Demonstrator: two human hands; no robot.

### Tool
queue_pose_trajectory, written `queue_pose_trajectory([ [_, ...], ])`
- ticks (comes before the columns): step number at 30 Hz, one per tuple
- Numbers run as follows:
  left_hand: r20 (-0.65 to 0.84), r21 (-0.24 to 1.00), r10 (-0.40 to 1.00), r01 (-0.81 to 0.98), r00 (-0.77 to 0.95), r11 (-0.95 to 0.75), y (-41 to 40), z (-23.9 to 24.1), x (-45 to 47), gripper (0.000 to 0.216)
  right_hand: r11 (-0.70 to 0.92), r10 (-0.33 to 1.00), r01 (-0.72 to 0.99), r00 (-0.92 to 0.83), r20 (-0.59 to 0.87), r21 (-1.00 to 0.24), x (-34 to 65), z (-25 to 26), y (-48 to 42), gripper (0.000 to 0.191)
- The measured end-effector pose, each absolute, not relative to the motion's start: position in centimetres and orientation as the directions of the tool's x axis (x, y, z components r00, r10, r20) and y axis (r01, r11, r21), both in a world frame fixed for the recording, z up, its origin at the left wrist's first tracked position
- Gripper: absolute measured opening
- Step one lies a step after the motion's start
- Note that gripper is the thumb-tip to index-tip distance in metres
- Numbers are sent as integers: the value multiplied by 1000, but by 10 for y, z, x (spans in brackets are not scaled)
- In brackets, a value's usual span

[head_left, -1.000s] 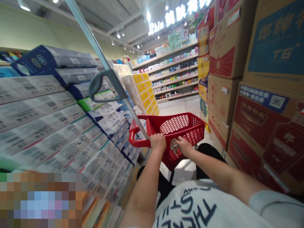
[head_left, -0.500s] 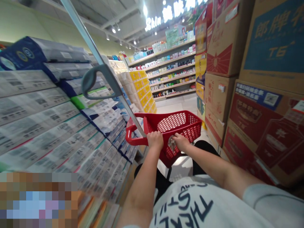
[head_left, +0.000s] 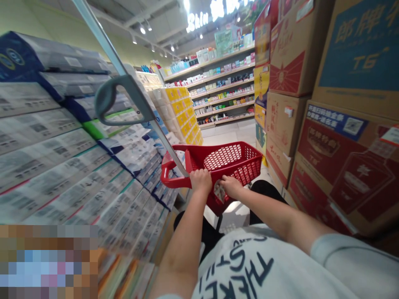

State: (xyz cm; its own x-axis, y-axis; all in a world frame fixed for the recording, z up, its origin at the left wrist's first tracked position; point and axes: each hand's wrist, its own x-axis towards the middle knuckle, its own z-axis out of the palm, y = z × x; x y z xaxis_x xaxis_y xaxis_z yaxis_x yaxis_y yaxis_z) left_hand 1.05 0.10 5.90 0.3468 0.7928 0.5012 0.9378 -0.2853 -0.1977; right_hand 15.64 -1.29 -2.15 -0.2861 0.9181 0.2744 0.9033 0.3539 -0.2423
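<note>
A red plastic shopping basket (head_left: 198,160) with perforated sides and a long metal pull handle (head_left: 168,145) tilts in front of me. The handle's grey grip (head_left: 134,99) is up at the left. My left hand (head_left: 201,181) is closed over the basket's near rim, beside the foot of the pull handle. With bent fingers, my right hand (head_left: 232,187) presses a crumpled, pale greyish cloth (head_left: 219,192) against the near outer side of the basket. Part of the cloth is hidden by the fingers.
Stacked paper packs (head_left: 46,145) rise close on my left, yellow-and-white packs (head_left: 182,112) beyond them. Tall cartons (head_left: 336,158) line the right side. Shelves of small goods (head_left: 224,83) stand at the back, across a pale floor (head_left: 229,133).
My right hand and the cloth have shifted slightly left along the basket's side, nearer my left hand. My left hand keeps its hold on the rim. The whole view has shifted a little.
</note>
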Motion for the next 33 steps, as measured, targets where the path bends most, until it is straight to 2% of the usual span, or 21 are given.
queue_pose_trajectory([
  [8,491,-204,798,937,350,-285,-1,61,12,38,271,941,902,-176,288,-335,162,-22,-12,26],
  [15,494,-191,803,943,333,-274,-1,60,13,37,81,929,802,154,336,-592,188,-28,-4,23],
  [24,480,-134,816,946,322,-294,0,59,12,36,112,808,617,400,432,-779,178,-15,-11,23],
  [27,463,-123,827,948,317,-295,-2,61,12,36,167,817,629,342,463,-759,172,-13,-9,24],
  [30,465,-145,825,947,320,-286,-3,62,12,40,266,843,672,186,505,-692,164,-14,-9,26],
  [33,471,-174,821,946,324,-273,-4,63,12,43,413,808,681,32,588,-605,157,-16,-9,29],
])
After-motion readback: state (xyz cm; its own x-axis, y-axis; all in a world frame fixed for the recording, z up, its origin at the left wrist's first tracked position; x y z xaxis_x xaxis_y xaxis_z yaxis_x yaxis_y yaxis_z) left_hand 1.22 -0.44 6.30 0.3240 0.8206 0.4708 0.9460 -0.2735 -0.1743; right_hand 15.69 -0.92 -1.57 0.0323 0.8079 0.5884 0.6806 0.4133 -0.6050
